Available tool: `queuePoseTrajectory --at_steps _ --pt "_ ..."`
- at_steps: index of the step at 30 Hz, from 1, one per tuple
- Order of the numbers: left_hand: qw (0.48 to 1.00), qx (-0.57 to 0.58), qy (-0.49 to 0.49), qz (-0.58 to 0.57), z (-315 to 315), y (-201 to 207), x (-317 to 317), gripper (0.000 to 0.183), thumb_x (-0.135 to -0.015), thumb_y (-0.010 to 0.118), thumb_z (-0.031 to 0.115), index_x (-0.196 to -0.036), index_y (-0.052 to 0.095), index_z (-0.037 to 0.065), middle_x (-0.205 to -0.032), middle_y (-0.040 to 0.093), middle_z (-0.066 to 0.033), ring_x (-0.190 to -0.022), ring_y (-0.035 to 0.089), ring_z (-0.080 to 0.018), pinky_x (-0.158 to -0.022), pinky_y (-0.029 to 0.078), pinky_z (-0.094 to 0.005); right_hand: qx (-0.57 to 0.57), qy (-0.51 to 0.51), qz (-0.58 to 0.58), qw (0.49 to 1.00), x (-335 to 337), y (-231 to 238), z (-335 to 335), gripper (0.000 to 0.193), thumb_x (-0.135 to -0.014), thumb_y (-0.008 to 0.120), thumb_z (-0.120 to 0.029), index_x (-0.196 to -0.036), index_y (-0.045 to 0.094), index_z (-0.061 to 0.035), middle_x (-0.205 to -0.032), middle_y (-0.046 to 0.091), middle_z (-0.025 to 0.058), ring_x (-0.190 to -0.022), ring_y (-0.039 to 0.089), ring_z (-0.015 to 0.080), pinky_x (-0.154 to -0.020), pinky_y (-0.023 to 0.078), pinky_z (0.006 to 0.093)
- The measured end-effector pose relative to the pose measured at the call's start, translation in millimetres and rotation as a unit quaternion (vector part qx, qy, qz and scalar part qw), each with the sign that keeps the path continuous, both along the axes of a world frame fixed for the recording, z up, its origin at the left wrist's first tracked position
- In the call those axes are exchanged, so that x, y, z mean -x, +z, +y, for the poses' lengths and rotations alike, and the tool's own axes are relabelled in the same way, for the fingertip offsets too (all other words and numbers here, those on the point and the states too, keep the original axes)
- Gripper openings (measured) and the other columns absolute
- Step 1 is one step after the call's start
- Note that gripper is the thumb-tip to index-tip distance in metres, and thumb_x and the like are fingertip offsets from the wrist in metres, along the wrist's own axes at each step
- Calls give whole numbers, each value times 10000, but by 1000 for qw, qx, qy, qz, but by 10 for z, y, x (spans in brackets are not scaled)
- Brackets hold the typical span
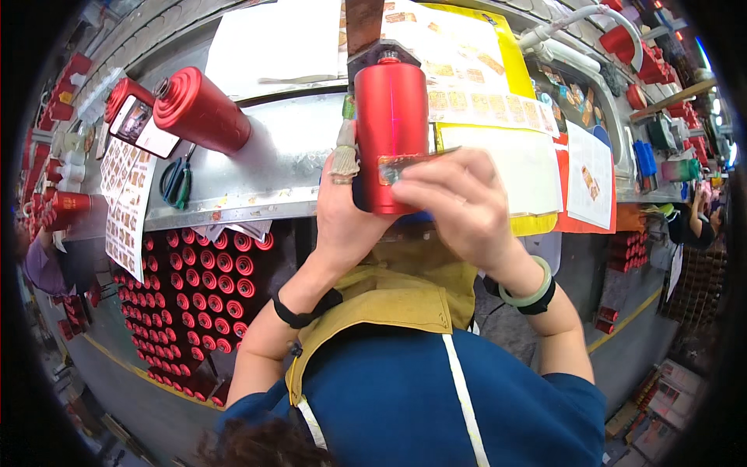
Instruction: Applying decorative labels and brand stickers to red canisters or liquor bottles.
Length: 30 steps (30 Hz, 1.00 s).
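Note:
A glossy red metal cylinder [391,109] with a narrow neck lies in front of me, its neck pointing away. My left hand [346,226] grips it along its left side and near end; a pale wrapping [345,163] covers one finger. Low on the cylinder's side sits a small patterned decal [389,167] in gold and brown tones. Between the thumb and fingers of my right hand [467,198] is a thin dark flat piece [424,160], pressed over the decal's right part. What that piece is, I cannot make out.
Two more red cylinders [204,113] stand left on the metal bench [292,148], beside a phone [144,124] and scissors [177,180]. Decal sheets [498,109] lie to the right and a printed sheet [128,206] hangs left. Many red cylinders [210,280] are racked below.

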State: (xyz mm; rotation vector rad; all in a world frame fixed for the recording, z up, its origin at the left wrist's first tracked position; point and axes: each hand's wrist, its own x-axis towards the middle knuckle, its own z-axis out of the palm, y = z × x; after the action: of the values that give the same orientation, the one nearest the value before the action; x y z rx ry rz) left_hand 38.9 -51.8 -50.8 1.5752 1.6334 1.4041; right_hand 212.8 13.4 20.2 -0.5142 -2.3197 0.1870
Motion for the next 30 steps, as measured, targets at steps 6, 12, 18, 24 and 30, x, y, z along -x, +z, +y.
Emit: queuePoseTrajectory --at_steps 6,12,18,24,30 --pt "986 -60 37 148 -12 192 6 1068 -680 968 150 -1545 369 -29 -1453 530 -205 -1273 589 -311 -1053 496 -431 57 -15 11 998 225 23 295 256 -787 785 -118 -1017 674 -95 -830 654 61 -747 607 270 -686 508 391" --pt "982 -106 4 159 -94 19 137 846 -674 943 107 -1423 565 -3 -1486 516 -200 -1299 574 -325 -1066 485 -420 5 -94 128 987 72 357 685 232 -790 783 14 -1008 734 -51 -904 712 91 -814 644 276 -736 507 383" --pt "979 -81 9 185 -153 138 102 890 -680 914 77 -1484 535 37 -1467 522 -236 -1279 581 -375 -1053 497 -437 94 -122 150 977 -134 341 597 218 -863 770 -8 -1073 718 -33 -954 729 95 -870 691 236 -780 540 330" --pt "945 -72 21 317 -123 285 -33 857 -667 902 86 -1463 586 110 -1419 509 -262 -1146 599 -426 -938 543 -451 120 -123 159 972 -169 323 567 211 -875 770 -18 -1079 718 -26 -979 737 95 -891 703 220 -794 545 313" --pt "976 -92 16 199 -143 105 92 849 -676 881 28 -1460 557 12 -1445 541 -234 -1238 586 -379 -1026 503 -439 101 -113 159 976 -118 283 525 219 -860 781 -11 -1070 722 -31 -967 735 92 -879 702 225 -781 550 313"
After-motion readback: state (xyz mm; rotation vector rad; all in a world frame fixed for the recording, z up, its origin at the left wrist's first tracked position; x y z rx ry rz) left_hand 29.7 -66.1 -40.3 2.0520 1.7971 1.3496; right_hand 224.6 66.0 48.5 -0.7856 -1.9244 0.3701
